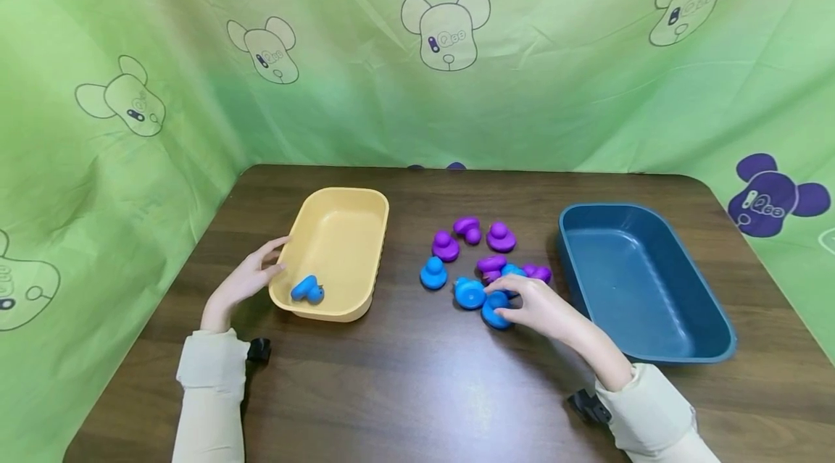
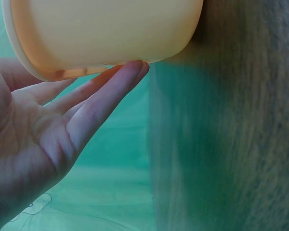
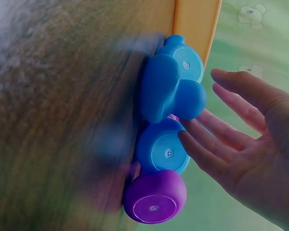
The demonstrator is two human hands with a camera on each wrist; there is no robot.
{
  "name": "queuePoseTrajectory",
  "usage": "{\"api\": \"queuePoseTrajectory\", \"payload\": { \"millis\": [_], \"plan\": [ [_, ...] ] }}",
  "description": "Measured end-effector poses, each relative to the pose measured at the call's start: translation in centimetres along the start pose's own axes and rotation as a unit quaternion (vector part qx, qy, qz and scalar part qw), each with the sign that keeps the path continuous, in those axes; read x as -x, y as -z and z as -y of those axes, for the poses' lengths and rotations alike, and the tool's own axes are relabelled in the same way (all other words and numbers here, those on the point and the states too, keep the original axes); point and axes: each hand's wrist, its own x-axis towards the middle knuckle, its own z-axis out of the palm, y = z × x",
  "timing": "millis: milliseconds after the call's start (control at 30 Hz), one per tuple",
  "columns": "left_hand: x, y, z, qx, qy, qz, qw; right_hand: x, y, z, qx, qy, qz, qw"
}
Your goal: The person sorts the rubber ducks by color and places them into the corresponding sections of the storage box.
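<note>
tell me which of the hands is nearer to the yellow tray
Left. The left hand touches the yellow tray at its near-left corner; the right hand is off to the tray's right, among the toy ducks.

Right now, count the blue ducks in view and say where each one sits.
5, perhaps more hidden under the right hand: one in the yellow tray, one left of the pile, two by the fingers, one partly covered behind.
</note>
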Motion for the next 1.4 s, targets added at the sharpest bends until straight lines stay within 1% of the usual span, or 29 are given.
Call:
{"api": "queuePoseTrajectory", "payload": {
  "millis": [33, 67, 167, 267, 300, 333, 433, 767, 967, 1400],
  "plan": [
    [0.02, 0.03, 0.08, 0.003, -0.007, 0.001, 1.0000, 0.01, 0.00, -0.03, 0.001, -0.001, 0.000, 1.000],
    [0.05, 0.10, 0.17, 0.013, -0.024, 0.000, 0.9996, 0.01, 0.00, -0.05, 0.001, -0.002, 0.000, 1.000],
    [0.12, 0.15, 0.27, 0.016, -0.037, 0.000, 0.9992, 0.03, 0.02, -0.14, 0.003, -0.002, 0.000, 1.000],
    [0.05, 0.09, 0.16, 0.013, -0.017, -0.001, 0.9998, 0.05, 0.08, -0.20, 0.001, -0.001, -0.001, 1.000],
    [-0.01, 0.02, 0.07, 0.005, 0.002, 0.000, 1.0000, 0.05, 0.10, -0.23, 0.000, 0.000, -0.001, 1.000],
    [-0.05, -0.01, -0.03, 0.002, 0.011, 0.002, 0.9999, 0.07, 0.11, -0.27, 0.000, 0.000, -0.001, 1.000],
    [-0.09, -0.07, -0.28, 0.004, 0.030, 0.004, 0.9995, 0.10, 0.12, -0.34, 0.000, 0.001, -0.002, 1.000],
    [-0.05, -0.05, -0.39, 0.010, 0.034, 0.003, 0.9994, 0.10, -0.11, -0.80, 0.007, 0.020, -0.015, 1.000],
    [-0.01, -0.05, -0.45, 0.005, 0.038, 0.001, 0.9993, 0.07, -0.20, -0.94, 0.012, 0.028, -0.019, 0.999],
    [0.00, 0.03, -0.28, 0.009, 0.038, 0.004, 0.9992, -0.01, -0.12, -0.54, 0.018, 0.028, -0.024, 0.999]
  ]
}}
